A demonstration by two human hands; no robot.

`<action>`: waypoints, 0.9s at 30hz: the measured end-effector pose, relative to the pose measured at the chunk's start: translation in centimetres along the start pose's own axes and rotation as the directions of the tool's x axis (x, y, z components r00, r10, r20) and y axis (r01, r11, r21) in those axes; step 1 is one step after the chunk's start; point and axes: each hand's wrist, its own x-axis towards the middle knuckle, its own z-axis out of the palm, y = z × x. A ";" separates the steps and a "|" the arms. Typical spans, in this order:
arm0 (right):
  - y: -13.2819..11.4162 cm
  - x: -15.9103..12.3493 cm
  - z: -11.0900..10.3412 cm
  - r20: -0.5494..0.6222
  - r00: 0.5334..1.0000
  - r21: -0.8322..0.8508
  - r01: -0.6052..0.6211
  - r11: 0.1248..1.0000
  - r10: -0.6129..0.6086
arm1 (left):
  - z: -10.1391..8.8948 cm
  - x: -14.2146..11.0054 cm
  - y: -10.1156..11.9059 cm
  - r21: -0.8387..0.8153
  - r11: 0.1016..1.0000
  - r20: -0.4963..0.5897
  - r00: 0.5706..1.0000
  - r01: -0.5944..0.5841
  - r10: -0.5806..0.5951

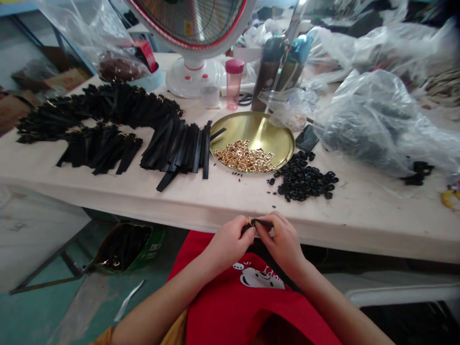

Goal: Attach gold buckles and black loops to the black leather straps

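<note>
My left hand (230, 242) and my right hand (282, 239) meet just below the table's front edge, over my red shirt. Both pinch a thin black strap (261, 223) between their fingertips; a small gold piece shows at its left end. The strap's lower part hangs down between my hands. On the table straight ahead sits a round gold tray (273, 132) with several small gold buckles (246, 158). A heap of small black rings (305, 179) lies to its right.
Rows of black straps (176, 146) and finished ones (72, 120) cover the table's left half. A white fan (196, 48), a pink cup (233, 81), bottles and plastic bags (377, 120) stand behind. A green box (125, 247) with straps sits on the floor.
</note>
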 end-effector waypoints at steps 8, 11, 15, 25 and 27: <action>-0.1 0.5 -0.7 0.269 0.943 0.408 -0.297 0.863 0.198 | -0.7 1.1 -0.1 -0.142 0.987 0.042 0.997 0.077 -0.072; 0.6 0.9 -1.8 0.324 0.937 0.350 -0.244 0.904 0.127 | -0.1 1.9 -0.4 -0.189 0.980 0.026 0.998 0.061 -0.058; 3.1 2.4 -4.3 0.151 0.985 -0.052 -0.070 0.996 0.077 | 0.3 2.9 -0.6 -0.104 0.994 0.060 0.997 -0.041 0.047; 7.0 5.9 -5.3 -0.093 0.996 -0.631 -0.065 0.773 0.008 | 0.3 3.9 -1.2 -0.109 0.993 0.044 0.998 0.047 -0.042; 6.3 5.5 -5.3 -0.106 0.989 -0.362 -0.131 0.923 0.099 | 0.2 3.9 -0.9 -0.129 0.990 0.017 0.999 0.053 -0.051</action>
